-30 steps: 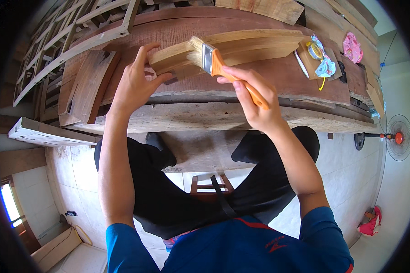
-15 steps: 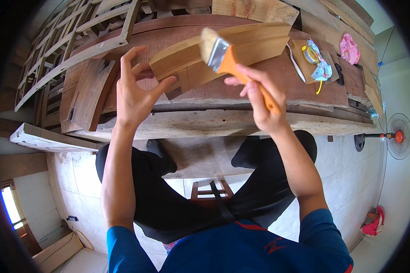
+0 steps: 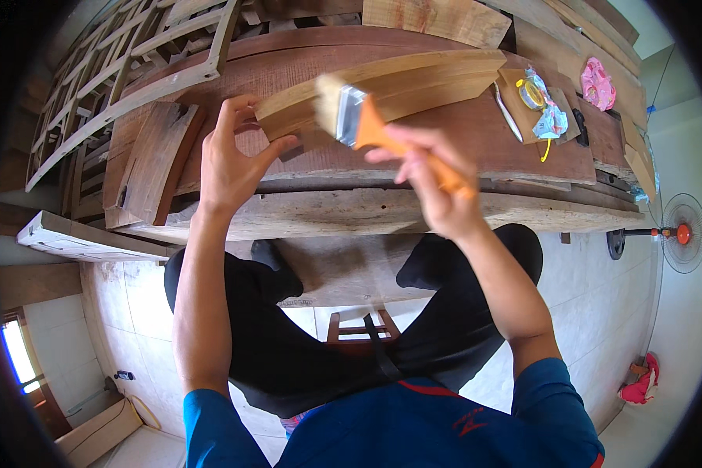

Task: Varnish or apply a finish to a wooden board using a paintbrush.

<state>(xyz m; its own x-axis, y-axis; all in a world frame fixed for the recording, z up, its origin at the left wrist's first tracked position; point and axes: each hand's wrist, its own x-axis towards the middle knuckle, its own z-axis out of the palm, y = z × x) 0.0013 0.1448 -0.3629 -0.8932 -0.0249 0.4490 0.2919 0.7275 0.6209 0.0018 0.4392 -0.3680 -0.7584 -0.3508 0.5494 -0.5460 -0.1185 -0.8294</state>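
A curved, light-brown wooden piece (image 3: 437, 82) rests tilted on the reddish-brown wooden workbench (image 3: 304, 51). My left hand (image 3: 234, 160) grips its left end, thumb at the near lower corner and fingers behind the far side. In my right hand (image 3: 437, 175) is a paintbrush (image 3: 374, 129) with an orange handle, a metal band and pale bristles. The bristles are blurred and overlap the left part of the wood; I cannot tell whether they touch it.
Dark curved boards (image 3: 152, 164) lie at the bench's left, below a slatted wooden frame (image 3: 171, 74). To the right are a white-handled tool (image 3: 508, 113), a yellow tape roll (image 3: 531, 93) and a pink cloth (image 3: 598, 84). A fan (image 3: 682, 234) stands at far right.
The paintbrush has moved left and slightly down along the wood. The wooden piece has tipped, so its near face shows less. My left hand stays on its end.
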